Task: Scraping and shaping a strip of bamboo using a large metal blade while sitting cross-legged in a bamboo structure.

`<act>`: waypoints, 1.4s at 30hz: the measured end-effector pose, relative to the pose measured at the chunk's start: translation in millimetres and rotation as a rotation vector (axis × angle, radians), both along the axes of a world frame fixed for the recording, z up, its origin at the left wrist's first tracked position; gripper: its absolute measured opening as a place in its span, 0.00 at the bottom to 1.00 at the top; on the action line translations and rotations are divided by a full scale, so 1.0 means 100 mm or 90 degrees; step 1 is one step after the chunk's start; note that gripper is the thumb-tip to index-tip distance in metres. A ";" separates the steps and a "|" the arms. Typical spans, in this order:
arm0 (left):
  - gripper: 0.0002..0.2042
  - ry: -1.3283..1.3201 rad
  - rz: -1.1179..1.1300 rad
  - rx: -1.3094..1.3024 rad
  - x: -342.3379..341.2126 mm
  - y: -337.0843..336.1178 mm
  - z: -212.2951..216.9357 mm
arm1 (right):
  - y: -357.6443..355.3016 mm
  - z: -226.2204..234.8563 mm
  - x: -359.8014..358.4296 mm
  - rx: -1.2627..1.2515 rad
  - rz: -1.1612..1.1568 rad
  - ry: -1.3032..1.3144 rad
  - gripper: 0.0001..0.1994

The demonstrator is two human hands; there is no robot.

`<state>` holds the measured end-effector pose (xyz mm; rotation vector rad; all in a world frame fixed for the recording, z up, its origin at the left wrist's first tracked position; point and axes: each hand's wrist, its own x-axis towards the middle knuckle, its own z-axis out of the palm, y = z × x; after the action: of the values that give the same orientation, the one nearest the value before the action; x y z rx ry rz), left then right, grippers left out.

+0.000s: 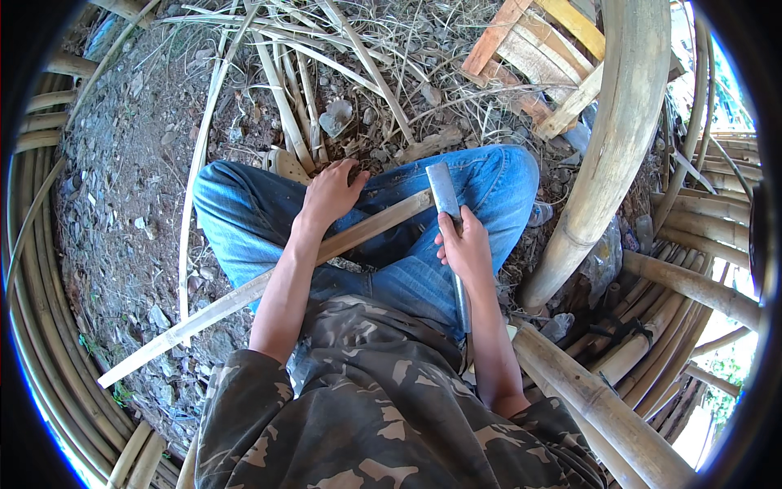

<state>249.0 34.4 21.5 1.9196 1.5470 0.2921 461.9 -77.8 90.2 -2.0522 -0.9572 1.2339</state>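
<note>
Bamboo strip (244, 297) lies across the lap, long axis running from lower left up to right. Left hand (330, 194) presses it down, fingers curled. Right hand (466, 248) grips a knife (445, 191), blade at the strip's right end.

bamboo strip (244, 297) across lap, poles (619, 122) right

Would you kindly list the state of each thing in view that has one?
bamboo strip: lying slanted across the lap, pinned by the left hand
knife: blade up, against the strip's end, gripped in the right hand
thick bamboo pole: whole, leaning at the right
wooden pallet: on the ground
</note>
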 end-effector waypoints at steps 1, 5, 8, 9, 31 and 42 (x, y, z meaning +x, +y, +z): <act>0.23 0.000 -0.002 0.003 0.00 0.00 0.00 | 0.00 0.00 0.00 0.001 0.001 0.000 0.14; 0.23 0.008 -0.002 -0.011 0.00 0.01 0.00 | 0.00 0.01 0.00 0.000 0.000 0.002 0.14; 0.23 0.013 -0.005 0.004 0.00 0.00 0.00 | 0.01 0.02 -0.01 0.001 0.000 -0.002 0.13; 0.23 0.015 -0.005 0.001 0.00 0.00 0.00 | 0.01 0.01 -0.01 0.001 -0.001 -0.004 0.13; 0.23 0.024 -0.012 -0.012 0.00 0.01 -0.02 | 0.01 0.02 0.00 0.003 0.012 -0.013 0.13; 0.23 0.011 -0.004 0.000 -0.02 0.01 -0.06 | -0.15 0.37 0.32 0.103 0.063 -0.274 0.14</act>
<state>247.0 35.7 15.0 1.9308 1.5519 0.2729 493.8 -92.6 127.5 -2.2023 -1.3201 0.7388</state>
